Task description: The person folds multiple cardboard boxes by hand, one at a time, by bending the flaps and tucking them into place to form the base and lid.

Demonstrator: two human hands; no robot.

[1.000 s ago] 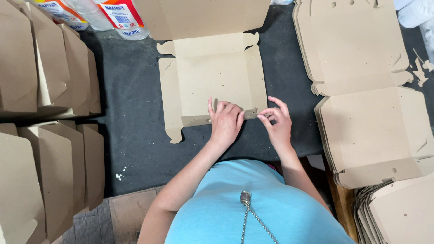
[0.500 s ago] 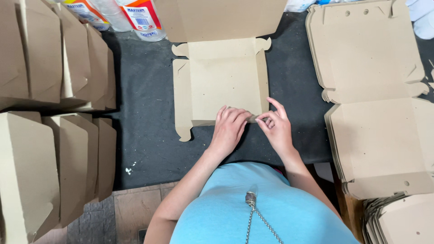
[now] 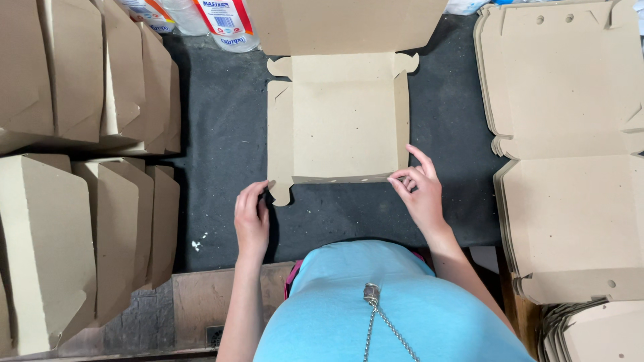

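Note:
A brown cardboard box blank [image 3: 342, 121] lies open on the dark mat [image 3: 221, 134] in the middle, its lid flap reaching to the top edge. The near wall is folded up. My left hand [image 3: 252, 218] rests by the near left corner, fingertips touching the small corner tab [image 3: 280, 191]. At the near right corner, my right hand [image 3: 419, 191] pinches the edge of the box between thumb and fingers.
Folded brown boxes [image 3: 87, 167] stand in rows on the left. Stacks of flat box blanks [image 3: 570, 134] fill the right side. Plastic bottles [image 3: 215, 20] stand at the top left. A wooden table edge [image 3: 208, 295] runs below the mat.
My hands were together at the middle of the box's near edge. They have spread apart, the left to the near left corner, the right to the near right corner.

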